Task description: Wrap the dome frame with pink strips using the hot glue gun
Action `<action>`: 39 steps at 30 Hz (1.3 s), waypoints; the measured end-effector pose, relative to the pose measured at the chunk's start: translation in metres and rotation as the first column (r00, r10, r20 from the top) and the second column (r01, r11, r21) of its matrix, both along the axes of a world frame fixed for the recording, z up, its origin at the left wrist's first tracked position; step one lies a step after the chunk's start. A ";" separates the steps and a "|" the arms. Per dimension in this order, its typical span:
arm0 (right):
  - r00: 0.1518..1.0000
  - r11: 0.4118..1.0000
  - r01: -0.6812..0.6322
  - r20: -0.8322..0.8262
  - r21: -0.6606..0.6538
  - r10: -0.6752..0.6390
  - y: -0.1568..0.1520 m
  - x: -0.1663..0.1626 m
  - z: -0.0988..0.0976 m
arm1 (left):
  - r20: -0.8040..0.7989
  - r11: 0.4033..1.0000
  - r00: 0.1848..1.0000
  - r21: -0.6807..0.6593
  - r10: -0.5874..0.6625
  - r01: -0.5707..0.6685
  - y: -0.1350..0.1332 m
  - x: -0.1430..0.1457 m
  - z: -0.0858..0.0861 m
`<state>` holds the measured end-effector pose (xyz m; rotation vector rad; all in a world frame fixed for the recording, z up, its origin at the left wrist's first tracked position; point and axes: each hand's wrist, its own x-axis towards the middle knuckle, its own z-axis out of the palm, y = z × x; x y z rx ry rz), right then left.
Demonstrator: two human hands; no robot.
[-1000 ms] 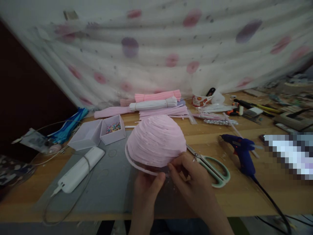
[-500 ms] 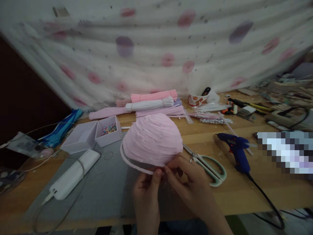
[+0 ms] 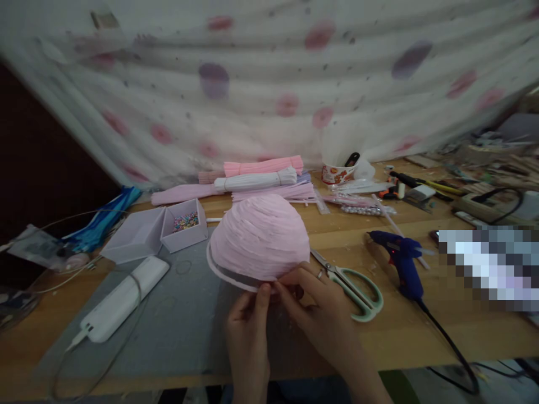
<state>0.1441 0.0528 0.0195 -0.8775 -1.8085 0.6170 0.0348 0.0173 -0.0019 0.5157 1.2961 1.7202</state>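
A pink dome [image 3: 260, 235] wound from fuzzy pink stems sits on a grey mat [image 3: 185, 314] at the table's middle. A loose pink strand [image 3: 219, 273] curls around its lower left rim. My left hand [image 3: 248, 320] pinches the near rim of the dome from below, thumb and fingers closed. My right hand [image 3: 320, 308] is closed on the same near edge just to the right, fingers pressed against the dome.
Green-handled scissors [image 3: 353, 283] lie right of the dome, a blue glue gun [image 3: 398, 261] with its cord beyond them. A white power bank [image 3: 120, 300] and two white boxes [image 3: 160, 233] lie left. Bundles of pink and white stems [image 3: 256, 174] and tools line the back.
Both hands have crept slightly up and left along the dome's near rim. The view has drifted a little, so everything sits slightly further left.
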 end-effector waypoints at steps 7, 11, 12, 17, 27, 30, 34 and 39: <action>0.999 0.999 0.022 -0.039 0.026 -0.021 0.004 -0.003 0.004 | 0.193 0.999 0.981 0.053 0.001 -0.012 0.004 0.009 0.010; 0.998 0.998 0.045 -0.038 0.036 -0.044 0.002 -0.005 0.010 | 0.306 0.999 0.952 0.047 -0.008 -0.006 0.010 0.011 0.020; 0.998 0.998 0.054 -0.030 0.043 -0.053 0.002 -0.006 0.012 | 0.328 0.999 0.945 0.046 -0.010 -0.005 0.011 0.011 0.022; 0.998 0.998 0.056 -0.012 0.041 -0.056 0.006 -0.006 0.017 | 0.381 0.997 0.923 0.065 -0.056 0.034 0.018 0.011 0.026; 0.986 0.986 0.161 -0.060 0.052 -0.158 0.011 -0.016 0.020 | 0.319 0.996 0.945 0.087 -0.063 0.037 0.024 0.006 0.032; 0.982 0.983 0.178 -0.080 0.052 -0.173 0.010 -0.017 0.017 | 0.276 0.997 0.961 0.082 -0.026 0.004 0.023 0.006 0.031; 0.978 0.980 0.190 -0.098 0.059 -0.184 0.010 -0.015 0.011 | 0.252 0.997 0.968 0.082 -0.017 -0.004 0.021 0.007 0.028; 0.974 0.976 0.211 -0.098 0.058 -0.205 0.008 -0.014 0.012 | 0.256 0.995 0.966 0.098 -0.027 0.002 0.018 0.011 0.027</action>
